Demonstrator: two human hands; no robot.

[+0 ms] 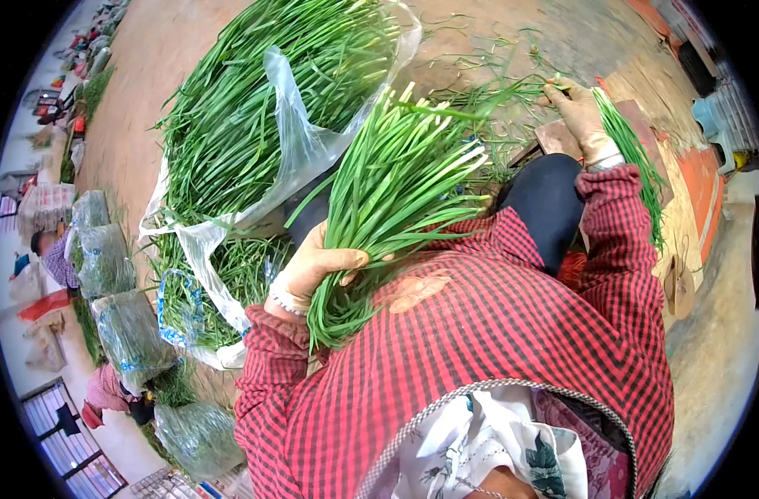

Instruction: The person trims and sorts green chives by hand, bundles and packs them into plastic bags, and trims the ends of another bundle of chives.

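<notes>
My left hand point(320, 264), in a thin glove, is closed around a thick bunch of garlic chives point(388, 183) in front of my chest. The pale stem ends point up and to the right, and the leaves droop below my fist. Farther out on the right, my gloved right hand point(577, 116) is closed, its fingertips pinching a few thin chive leaves point(525, 86); the exact number is blurred. Another small bundle of chives point(625, 141) lies just beyond my right wrist, partly hidden by it.
A large heap of chives point(255, 116) fills a clear plastic bag point(292, 133) ahead. Below it, another bag holds loose leaves point(201, 308). Scraps litter the floor point(463, 50). Wrapped bales point(130, 333) and other people point(59, 258) are at left; a blue plastic stool point(712, 125) stands right.
</notes>
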